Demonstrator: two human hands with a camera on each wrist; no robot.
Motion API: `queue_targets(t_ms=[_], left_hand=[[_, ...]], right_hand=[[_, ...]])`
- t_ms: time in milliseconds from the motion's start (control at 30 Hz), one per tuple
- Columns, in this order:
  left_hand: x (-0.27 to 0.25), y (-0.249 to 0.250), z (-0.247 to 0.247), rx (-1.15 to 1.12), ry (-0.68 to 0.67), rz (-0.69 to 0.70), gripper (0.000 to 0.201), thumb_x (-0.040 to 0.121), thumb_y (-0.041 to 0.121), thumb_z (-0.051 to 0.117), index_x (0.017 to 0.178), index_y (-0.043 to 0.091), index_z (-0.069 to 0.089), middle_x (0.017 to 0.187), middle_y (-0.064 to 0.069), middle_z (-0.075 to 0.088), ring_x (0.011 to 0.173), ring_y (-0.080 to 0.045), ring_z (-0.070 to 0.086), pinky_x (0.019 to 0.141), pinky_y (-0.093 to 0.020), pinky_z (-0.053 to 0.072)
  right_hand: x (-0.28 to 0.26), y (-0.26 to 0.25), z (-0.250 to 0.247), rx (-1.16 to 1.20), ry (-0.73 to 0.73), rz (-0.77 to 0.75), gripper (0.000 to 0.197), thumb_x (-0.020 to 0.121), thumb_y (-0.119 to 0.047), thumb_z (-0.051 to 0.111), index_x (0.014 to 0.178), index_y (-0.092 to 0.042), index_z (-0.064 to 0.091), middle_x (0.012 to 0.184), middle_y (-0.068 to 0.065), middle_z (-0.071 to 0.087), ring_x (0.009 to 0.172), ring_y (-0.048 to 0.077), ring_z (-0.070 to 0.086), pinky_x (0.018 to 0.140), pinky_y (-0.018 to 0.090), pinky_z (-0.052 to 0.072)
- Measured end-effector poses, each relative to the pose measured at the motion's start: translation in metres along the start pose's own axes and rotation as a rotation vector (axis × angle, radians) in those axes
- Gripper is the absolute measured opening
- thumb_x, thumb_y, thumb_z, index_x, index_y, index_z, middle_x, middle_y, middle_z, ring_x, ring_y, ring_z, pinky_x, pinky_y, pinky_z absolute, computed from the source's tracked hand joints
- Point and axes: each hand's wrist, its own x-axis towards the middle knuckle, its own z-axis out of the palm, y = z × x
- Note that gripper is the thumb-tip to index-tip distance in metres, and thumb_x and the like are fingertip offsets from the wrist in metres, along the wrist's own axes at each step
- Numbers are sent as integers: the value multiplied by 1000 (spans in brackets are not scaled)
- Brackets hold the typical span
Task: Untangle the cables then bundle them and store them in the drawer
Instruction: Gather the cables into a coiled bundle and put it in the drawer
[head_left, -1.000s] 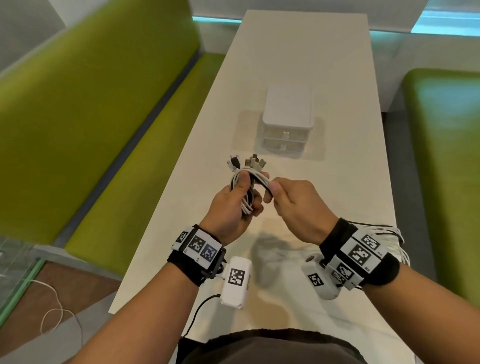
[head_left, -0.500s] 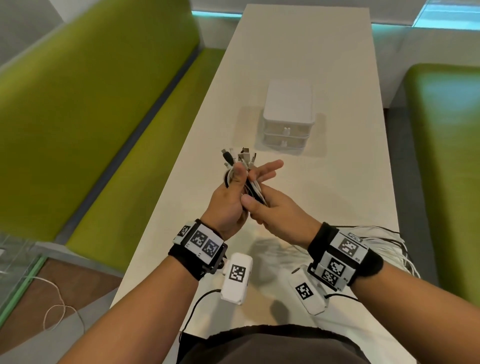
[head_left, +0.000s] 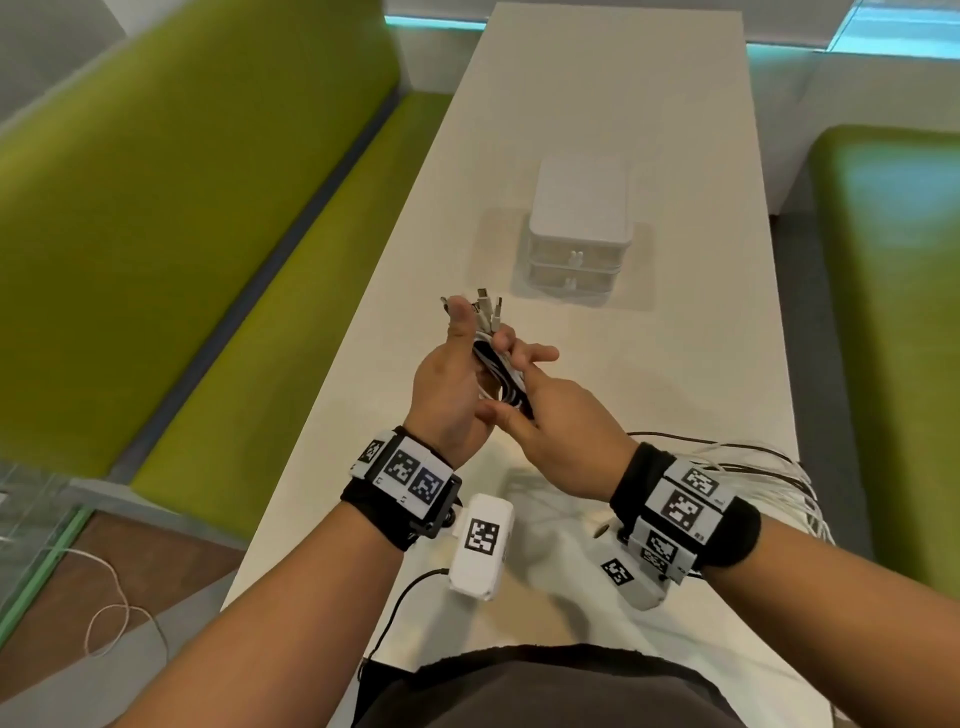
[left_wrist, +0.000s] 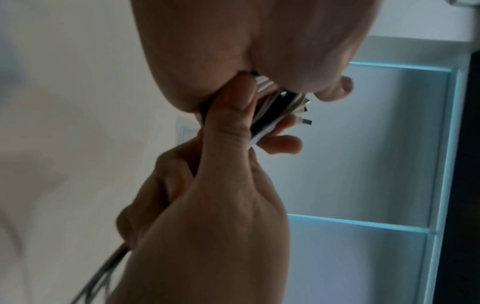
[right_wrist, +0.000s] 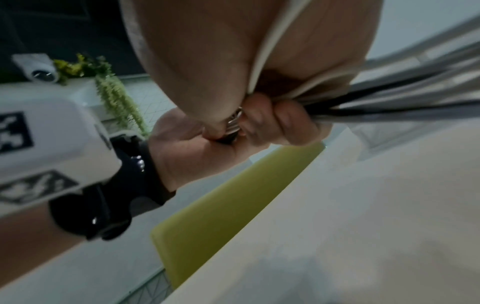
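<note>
A bundle of white and black cables is held upright above the near table, with its plugs sticking out at the top. My left hand grips the bundle, thumb raised beside the plugs. My right hand pinches the same bundle lower down; in the left wrist view its thumb presses on the cables. Loose cable lengths trail from the bundle past my right wrist to the table's right edge. In the right wrist view they are the blurred cables. The white drawer unit stands beyond, both drawers closed.
The long white table runs away from me. Green benches flank it on both sides. A thin white cord lies on the floor at the lower left.
My right hand left the top of the loop and took hold lower, under the left hand. The bundle turned more upright and both hands shifted slightly left.
</note>
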Motion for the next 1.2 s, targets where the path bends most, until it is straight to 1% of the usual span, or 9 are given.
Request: queue_targets(t_ms=[167,267,333,433,533,667,833,967,1200], left_hand=[[0,-3,0,13,55,59,45,88,56,56,72,16,45,59,-2,33,72,-28,60,87,-41,55],[0,2,-8,-31,112,107,41,88,50,62,69,18,43,54,2,24,47,-15,30,73,-43,57],[1,10,-14,-36,123,53,41,92,50,57,70,19,43,57,4,23,45,-12,26,56,-32,49],[4,18,-22,-84,121,-14,44,99,51,53,71,17,47,58,4,25,47,-10,25,50,-26,37],[9,21,-21,-57,102,20,40,102,47,52,76,16,48,63,2,29,50,-12,30,54,-29,42],[12,21,-14,54,71,41,39,101,49,49,82,15,49,68,-5,45,57,-23,50,76,-55,57],[14,21,-3,329,136,133,44,93,58,51,77,18,43,59,2,35,49,-14,32,49,-28,39],[18,10,-10,494,146,93,64,68,78,62,91,21,45,64,4,36,52,-12,35,53,-31,42],[4,-18,-12,485,-123,-157,94,47,97,62,92,15,44,66,-1,35,54,-13,31,53,-28,23]], right_hand=[[-7,0,-3,-82,-79,-29,52,101,-60,34,138,-23,37,80,-2,64,69,24,61,69,43,50],[-12,19,-7,31,-200,36,45,99,-59,47,92,-16,57,62,-3,60,54,20,59,62,37,48],[-19,29,-7,41,-216,63,55,92,-68,49,81,-15,58,57,-3,58,52,16,54,61,36,45],[-28,31,-1,-224,-128,8,58,90,-77,23,104,-27,48,61,-9,50,60,17,47,62,37,37],[-32,22,2,-297,-23,-4,33,104,-58,15,107,-34,38,68,-8,50,63,19,49,61,36,40],[-23,17,6,-324,-48,25,30,108,-46,22,105,-31,48,96,-6,60,80,26,59,70,41,49],[-19,3,0,-335,-249,7,35,108,-45,24,104,-22,51,95,0,68,80,31,60,76,45,51],[-26,-14,-14,-509,-361,-101,34,105,-48,41,104,-15,48,80,1,50,73,30,53,64,40,42],[-20,-25,-45,-412,-274,-295,21,105,-41,45,108,-25,57,99,-1,68,85,29,63,69,39,45]])
